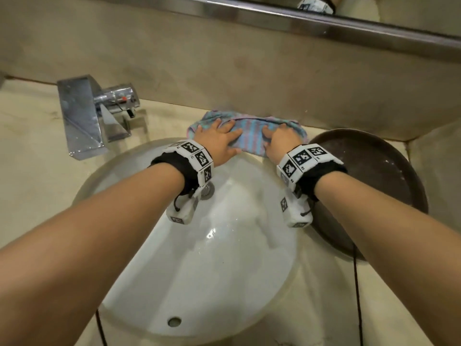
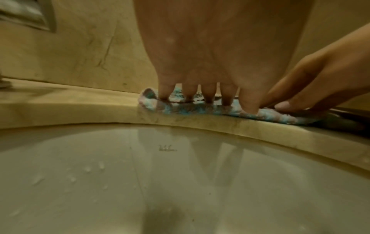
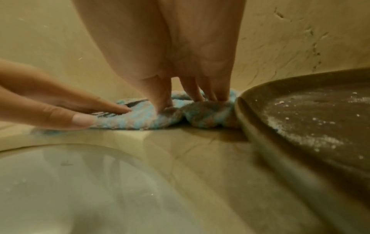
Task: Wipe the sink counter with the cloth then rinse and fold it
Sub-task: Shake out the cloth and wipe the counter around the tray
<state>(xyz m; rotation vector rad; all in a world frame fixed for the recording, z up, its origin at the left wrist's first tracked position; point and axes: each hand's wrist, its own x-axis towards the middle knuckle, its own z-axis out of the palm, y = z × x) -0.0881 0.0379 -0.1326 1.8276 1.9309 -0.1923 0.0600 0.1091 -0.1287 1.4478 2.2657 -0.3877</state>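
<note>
— Where is the cloth [image 1: 249, 132]?

— On the beige stone counter [image 1: 37, 151] behind the white sink [image 1: 224, 258], against the backsplash [image 1: 224, 66]. Its right end is just beside a dark round dish [image 1: 379, 171].

— And the hands?

— The left hand [image 1: 217, 143] lies flat on it, fingers spread. The right hand [image 1: 280, 143] presses its fingertips into the bunched end (neither grips). A chrome faucet [image 1: 87, 118] stands to the left.

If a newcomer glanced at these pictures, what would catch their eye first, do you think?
Most striking are the left hand and right hand, both pressing a striped pink-and-blue cloth onto the counter at the far edge of the white sink. Next come the shiny faucet on the left and the big brown dish on the right, close beside the cloth.
</note>
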